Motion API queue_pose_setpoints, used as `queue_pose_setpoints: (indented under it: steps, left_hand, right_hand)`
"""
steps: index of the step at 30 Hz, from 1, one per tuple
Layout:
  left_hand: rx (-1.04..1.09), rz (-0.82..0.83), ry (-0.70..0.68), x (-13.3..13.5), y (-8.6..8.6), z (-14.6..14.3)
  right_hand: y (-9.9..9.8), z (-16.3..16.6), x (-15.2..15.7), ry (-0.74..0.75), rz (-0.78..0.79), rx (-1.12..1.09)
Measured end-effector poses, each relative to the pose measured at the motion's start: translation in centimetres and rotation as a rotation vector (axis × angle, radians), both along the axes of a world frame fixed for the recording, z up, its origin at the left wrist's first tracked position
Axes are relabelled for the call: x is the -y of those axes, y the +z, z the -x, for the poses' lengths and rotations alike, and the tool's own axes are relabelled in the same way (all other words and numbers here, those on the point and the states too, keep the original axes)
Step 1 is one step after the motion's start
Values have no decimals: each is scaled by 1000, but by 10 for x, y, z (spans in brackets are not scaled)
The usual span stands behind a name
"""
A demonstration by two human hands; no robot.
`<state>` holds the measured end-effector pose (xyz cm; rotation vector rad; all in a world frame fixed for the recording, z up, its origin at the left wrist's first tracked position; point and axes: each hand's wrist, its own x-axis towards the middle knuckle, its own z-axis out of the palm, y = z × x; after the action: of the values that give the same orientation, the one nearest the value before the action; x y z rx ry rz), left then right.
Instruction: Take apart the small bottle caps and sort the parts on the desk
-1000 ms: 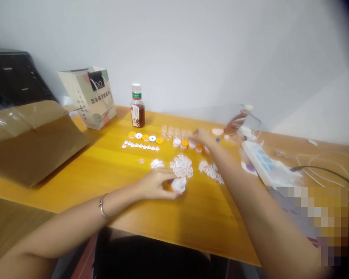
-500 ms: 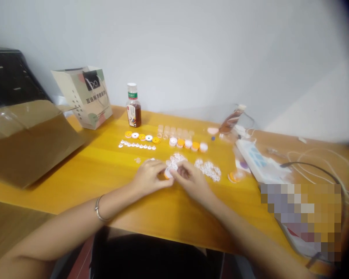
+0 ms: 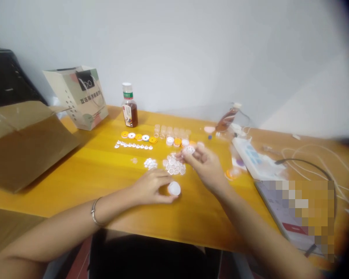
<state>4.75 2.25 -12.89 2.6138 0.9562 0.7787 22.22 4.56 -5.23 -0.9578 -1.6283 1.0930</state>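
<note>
My left hand rests on the yellow table with its fingers closed round a small white cap. My right hand is raised just beyond it, pinching a small white lacy disc between thumb and fingers. Under and left of that hand lies a heap of the same white discs, with a smaller white pile beside it. Farther back stand a row of orange and white caps, a line of tiny white pieces and a row of small clear vials.
A brown-liquid bottle and a paper bag stand at the back left. An open cardboard box fills the left edge. At right lie a tilted bottle, a white power strip, cables and an orange cap.
My right hand came back from the far row of caps, met the left hand at the cap, then lifted away with a white disc. The view drifted right.
</note>
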Motion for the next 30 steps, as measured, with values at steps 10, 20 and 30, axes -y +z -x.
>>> queue_pose_setpoints:
  steps: [10,20,30]
  left_hand:
    - [-200,-10,-77,-2,-10,7]
    - [374,110,76,-10,13,10]
    - [713,443,-71,-13,24,-10]
  right_hand:
    - [-34,7,-1,129,160,-188]
    - [-62,4,-2,315,229,-364]
    - [-69,2,3,337,202,-245]
